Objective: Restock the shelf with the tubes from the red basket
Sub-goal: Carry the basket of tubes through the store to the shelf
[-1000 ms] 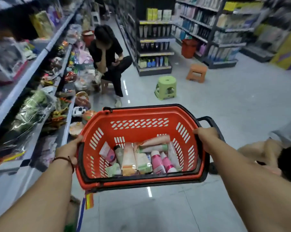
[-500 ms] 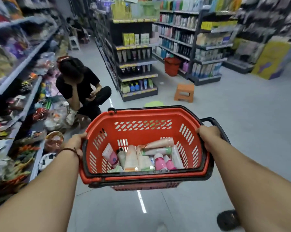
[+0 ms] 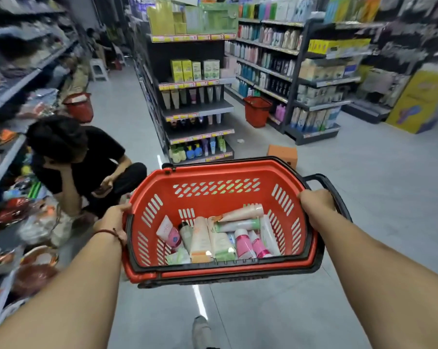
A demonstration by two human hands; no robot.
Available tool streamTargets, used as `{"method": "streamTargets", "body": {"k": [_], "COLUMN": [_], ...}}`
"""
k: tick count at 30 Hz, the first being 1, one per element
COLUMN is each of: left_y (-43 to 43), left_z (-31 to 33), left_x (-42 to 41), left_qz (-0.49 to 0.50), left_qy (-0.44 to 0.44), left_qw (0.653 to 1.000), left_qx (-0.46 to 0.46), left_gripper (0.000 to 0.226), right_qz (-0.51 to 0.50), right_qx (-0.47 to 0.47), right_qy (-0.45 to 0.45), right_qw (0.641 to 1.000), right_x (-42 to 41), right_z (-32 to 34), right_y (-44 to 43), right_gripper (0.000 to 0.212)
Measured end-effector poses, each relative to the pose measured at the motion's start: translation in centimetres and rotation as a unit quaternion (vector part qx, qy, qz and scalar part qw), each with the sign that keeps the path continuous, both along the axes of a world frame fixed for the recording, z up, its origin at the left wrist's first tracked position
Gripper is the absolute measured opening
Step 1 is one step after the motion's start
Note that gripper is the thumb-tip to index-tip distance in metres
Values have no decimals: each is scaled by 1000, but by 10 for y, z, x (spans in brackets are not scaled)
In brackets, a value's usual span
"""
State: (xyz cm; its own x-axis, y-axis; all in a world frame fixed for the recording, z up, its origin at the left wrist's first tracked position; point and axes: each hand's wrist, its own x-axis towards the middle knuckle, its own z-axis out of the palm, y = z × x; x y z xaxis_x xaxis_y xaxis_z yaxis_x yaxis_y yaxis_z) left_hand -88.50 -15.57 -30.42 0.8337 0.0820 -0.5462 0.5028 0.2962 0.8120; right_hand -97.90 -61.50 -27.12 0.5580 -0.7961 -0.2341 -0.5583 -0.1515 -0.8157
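Between store shelves (image 3: 197, 110), gripping rim of red basket (image 3: 214, 169) holding tubes (image 3: 201, 238), with left hand (image 3: 114, 218) and right hand (image 3: 316, 205) both clamped.

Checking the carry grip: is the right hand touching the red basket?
Touching. The head view shows the right hand curled over the right rim of the red basket.

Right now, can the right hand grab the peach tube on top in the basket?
Probably not yet. The right hand grips the red basket, as does the left hand. The peach tube lies uncovered, so a freed hand could likely reach it.
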Motion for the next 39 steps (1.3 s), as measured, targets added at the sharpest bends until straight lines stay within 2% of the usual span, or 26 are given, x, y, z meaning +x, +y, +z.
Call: {"method": "streamTargets", "body": {"k": [2, 4, 7, 9, 13, 17, 19, 21, 23, 27, 29, 32, 33, 35, 37, 39], "left_y": [2, 5, -40, -76, -108, -136, -141, -138, -133, -127, -135, -186, -188, -182, -157, -146], "left_z": [-30, -68, -29, -7, -8, -37, -65, -96, -133, -165, -170, -122, -125, -145, -190, -227], "left_x": [79, 158, 228, 268, 374, 463, 510, 554, 598, 657, 692, 740, 762, 807, 853, 891], "left_qz": [11, 7, -7, -34, -19, 18, 69, 113, 133, 169, 211, 174, 163, 163, 215, 249], "left_qy": [8, 13, 32, 42, 41, 67, 82, 93, 112, 127, 141, 155, 156, 161, 166, 187], "left_qw": [1000, 1000, 999, 998, 998, 997, 994, 989, 985, 977, 967, 972, 974, 973, 962, 949], "left_qx": [2, -4, 21, 36, 33, 21, 20, 10, 0, 14, 9, 10, 3, -1, 9, 44], "left_gripper": [59, 71, 35, 23, 30, 33, 57, 83, 90, 117, 107, 54, 47, 60, 96, 117], "right_qz": [-9, -12, -22, -31, -26, 6, 39, 71, 106, 126, 144, 161, 155, 147, 132, 121], "right_qx": [-3, 2, 15, 13, 23, 22, 28, 30, 29, 3, -26, -27, -28, -35, -34, -26], "right_qy": [13, 19, 31, 34, 38, 20, 20, 22, 37, 69, 100, 109, 110, 120, 136, 136], "right_qw": [1000, 1000, 999, 999, 999, 1000, 999, 997, 993, 990, 984, 981, 981, 981, 981, 983], "right_x": [52, 101, 181, 230, 335, 458, 528, 594, 655, 765, 810, 882, 904, 946, 977, 1007], "right_z": [-10, -12, -9, -7, -15, -36, -49, -59, -64, -86, -83, -97, -105, -135, -162, -191], "right_y": [-13, -24, -46, -63, -96, -127, -147, -165, -176, -204, -203, -194, -191, -189, -183, -178], "right_gripper": [32, 29, 30, 34, 30, 13, 13, 23, 28, 49, 51, 42, 42, 46, 42, 42]}}
